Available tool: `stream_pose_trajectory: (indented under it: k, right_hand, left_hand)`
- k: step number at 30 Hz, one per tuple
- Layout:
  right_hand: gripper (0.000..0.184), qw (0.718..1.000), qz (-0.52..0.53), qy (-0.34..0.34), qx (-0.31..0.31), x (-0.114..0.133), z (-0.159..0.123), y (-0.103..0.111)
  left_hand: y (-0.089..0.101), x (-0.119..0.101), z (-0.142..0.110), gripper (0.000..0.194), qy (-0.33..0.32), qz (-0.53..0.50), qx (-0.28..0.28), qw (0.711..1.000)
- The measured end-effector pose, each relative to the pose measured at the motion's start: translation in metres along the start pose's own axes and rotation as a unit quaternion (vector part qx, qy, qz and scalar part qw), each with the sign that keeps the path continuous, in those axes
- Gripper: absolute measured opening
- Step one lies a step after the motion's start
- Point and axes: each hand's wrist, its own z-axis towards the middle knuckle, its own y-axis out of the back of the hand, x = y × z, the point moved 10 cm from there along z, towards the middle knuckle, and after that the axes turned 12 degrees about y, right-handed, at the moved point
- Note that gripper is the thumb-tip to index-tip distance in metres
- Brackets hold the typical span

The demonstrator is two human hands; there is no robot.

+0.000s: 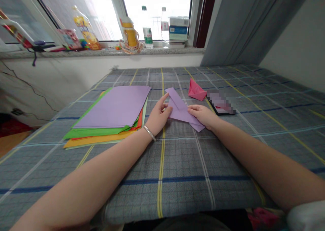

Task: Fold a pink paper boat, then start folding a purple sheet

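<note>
A folded sheet of purple paper [180,111] lies on the checked grey-blue cloth [162,163], with a long flap angled up toward the far left. My left hand [159,115] is at its left side, fingertips against the fold. My right hand [201,116] rests on its right part, fingers pressing down. A silver bangle [149,133] circles my left wrist. A pink folded paper piece [197,90] sits just beyond the sheet. To the left lies a stack of coloured paper [111,107], lilac on top over green, red and orange.
A phone [220,104] with a blurred screen lies right of the pink piece. A stone windowsill [101,52] at the far side holds bottles [164,26] and a stack of boxes [178,28]. A grey curtain [241,24] hangs at the upper right.
</note>
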Motion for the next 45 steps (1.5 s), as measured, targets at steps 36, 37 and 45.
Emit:
stream_pose_trajectory:
  k: [36, 37, 45]
  right_hand:
    - [0.039, 0.968, -0.194, 0.071, 0.144, 0.015, -0.009, -0.011]
    - [0.040, 0.964, -0.211, 0.076, 0.143, 0.017, -0.009, -0.010]
    - [0.024, 0.930, -0.295, 0.087, 0.201, 0.025, -0.013, -0.003]
  left_hand:
    - [0.015, 0.001, -0.007, 0.042, 0.054, 0.522, -0.101, 0.845]
    - [0.014, 0.001, -0.007, 0.041, 0.047, 0.518, -0.098, 0.848]
    - [-0.016, -0.018, -0.015, 0.041, -0.152, 0.482, -0.017, 0.863]
